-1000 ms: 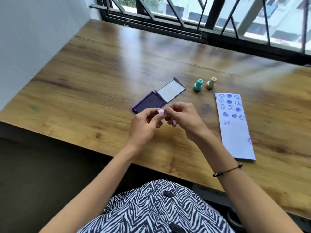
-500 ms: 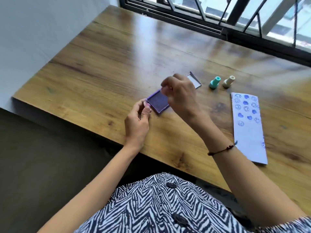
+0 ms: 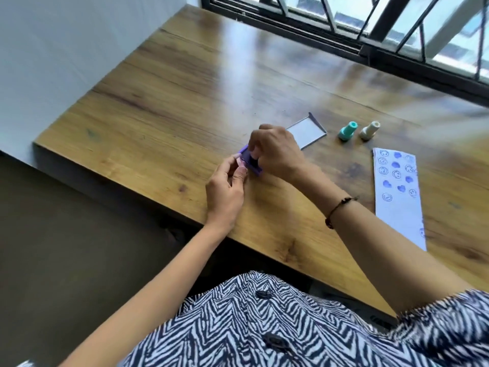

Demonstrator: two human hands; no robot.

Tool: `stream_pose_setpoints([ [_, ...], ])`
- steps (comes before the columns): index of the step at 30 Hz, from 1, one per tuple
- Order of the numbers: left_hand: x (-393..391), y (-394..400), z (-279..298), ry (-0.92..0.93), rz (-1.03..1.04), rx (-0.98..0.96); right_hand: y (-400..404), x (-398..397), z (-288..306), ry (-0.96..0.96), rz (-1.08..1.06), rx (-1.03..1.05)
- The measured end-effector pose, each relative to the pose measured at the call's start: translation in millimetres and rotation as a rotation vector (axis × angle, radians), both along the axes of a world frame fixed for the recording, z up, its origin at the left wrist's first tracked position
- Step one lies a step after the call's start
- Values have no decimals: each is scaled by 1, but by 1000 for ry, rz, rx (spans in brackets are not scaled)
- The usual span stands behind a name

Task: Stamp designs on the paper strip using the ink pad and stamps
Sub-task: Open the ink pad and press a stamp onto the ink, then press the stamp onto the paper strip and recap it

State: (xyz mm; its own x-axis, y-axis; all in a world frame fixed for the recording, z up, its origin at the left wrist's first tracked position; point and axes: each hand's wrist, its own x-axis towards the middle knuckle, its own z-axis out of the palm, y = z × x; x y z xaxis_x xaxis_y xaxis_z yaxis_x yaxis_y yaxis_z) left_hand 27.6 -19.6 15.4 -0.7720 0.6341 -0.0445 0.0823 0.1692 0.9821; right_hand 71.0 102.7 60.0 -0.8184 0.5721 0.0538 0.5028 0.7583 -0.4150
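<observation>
The purple ink pad lies open on the wooden table, its clear lid folded back to the right. My right hand is down over the pad, fingers closed on a small stamp that is almost fully hidden. At the pad's near-left edge, my left hand pinches a small pink cap. The white paper strip lies to the right, with blue smiley and heart prints on its far half.
A teal stamp and a cream stamp stand upright beyond the strip, right of the lid. A barred window frame runs along the table's far edge. The near edge is close under my forearms.
My hands, together on the pink piece a second ago, have parted. The right hand went to the ink pad and lowered onto it. The left hand stays beside the pad with the cap.
</observation>
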Motion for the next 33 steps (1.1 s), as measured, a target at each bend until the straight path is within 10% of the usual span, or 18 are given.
stream_pose_setpoints([
  [17, -6, 7, -3, 39, 3, 4, 0, 5, -11, 50, -144, 8],
  [22, 10, 10, 8, 57, -13, 70, 11, 36, -1, 341, -393, -364],
  [27, 80, 36, 25, 110, -423, 149, 28, 141, 6, 732, -704, -554],
  [33, 152, 72, 14, 452, -1004, 65, 34, 244, -13, 758, -978, -523],
])
